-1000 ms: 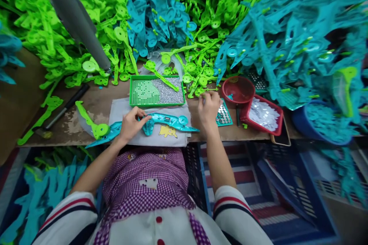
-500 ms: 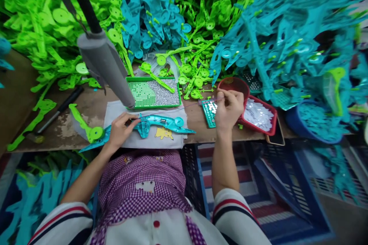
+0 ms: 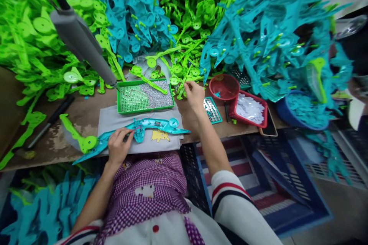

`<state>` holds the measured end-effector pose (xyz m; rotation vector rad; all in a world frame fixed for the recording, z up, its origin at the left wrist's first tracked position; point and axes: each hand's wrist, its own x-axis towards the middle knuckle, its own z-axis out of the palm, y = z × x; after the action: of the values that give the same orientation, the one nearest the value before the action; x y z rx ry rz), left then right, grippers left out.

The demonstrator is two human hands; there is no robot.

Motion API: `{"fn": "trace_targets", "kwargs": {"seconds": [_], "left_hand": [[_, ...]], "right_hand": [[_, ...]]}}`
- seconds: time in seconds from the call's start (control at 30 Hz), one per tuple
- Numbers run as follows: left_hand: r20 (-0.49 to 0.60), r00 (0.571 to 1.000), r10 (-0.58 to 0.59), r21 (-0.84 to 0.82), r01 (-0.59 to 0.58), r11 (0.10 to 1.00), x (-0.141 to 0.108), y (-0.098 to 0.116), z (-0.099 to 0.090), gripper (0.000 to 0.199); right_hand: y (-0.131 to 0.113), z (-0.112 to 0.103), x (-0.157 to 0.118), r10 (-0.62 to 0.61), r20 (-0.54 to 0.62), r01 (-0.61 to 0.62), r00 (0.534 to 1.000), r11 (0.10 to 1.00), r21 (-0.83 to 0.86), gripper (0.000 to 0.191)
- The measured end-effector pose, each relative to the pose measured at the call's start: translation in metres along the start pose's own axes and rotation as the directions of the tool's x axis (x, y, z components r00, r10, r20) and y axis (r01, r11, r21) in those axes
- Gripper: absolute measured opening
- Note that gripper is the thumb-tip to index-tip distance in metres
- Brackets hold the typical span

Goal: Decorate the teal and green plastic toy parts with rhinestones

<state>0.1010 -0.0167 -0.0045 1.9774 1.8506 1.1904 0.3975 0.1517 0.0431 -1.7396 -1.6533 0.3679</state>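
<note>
A long turquoise plastic part (image 3: 156, 123) lies with its hollow side up on a pale cloth (image 3: 172, 143). My left hand (image 3: 118, 145) pinches it near its middle, beside an upright bracket; a short bit of thin reddish wire shows by the fingertips. Away from the part, my right hand (image 3: 195, 97) is at the near edge of the small bright green plastic pieces (image 3: 188, 71). Its thumb and fingers are drawn together, and anything between them is too small to name. A green tray (image 3: 118, 103) of small metal bits stands behind the part.
A turquoise tray of round discs (image 3: 214, 116), a red bowl (image 3: 224, 86) and a red tray of white pieces (image 3: 250, 111) stand right. Hammer (image 3: 50, 124) left. A grey hanging tool (image 3: 83, 46) slants overhead. Green and turquoise heaps fill the back.
My right hand has moved left from beside the disc tray to the green pieces; the thin wire stretched towards it no longer shows. The left hand stays at the part. The view has shifted slightly.
</note>
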Motion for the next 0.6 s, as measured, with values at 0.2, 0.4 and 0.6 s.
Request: {"fn": "trace_targets", "kwargs": {"seconds": [0.2,0.4,0.6], "left_hand": [[0.051,0.991,-0.123,-0.018,0.124,0.992,0.009,0.002,-0.002,0.025],[0.203,0.961,-0.189,-0.066,0.206,0.976,0.023,-0.011,-0.008,0.034],[0.172,0.963,-0.208,-0.055,0.220,0.974,0.021,-0.015,-0.005,0.032]], "right_hand": [[-0.003,0.023,0.028,-0.175,0.153,0.207,0.973,0.952,-0.227,0.043],[-0.005,0.035,0.040,-0.093,0.344,0.200,0.934,0.935,-0.292,0.037],[0.004,0.032,0.046,-0.140,0.279,0.196,0.950,0.964,-0.181,0.019]]}}
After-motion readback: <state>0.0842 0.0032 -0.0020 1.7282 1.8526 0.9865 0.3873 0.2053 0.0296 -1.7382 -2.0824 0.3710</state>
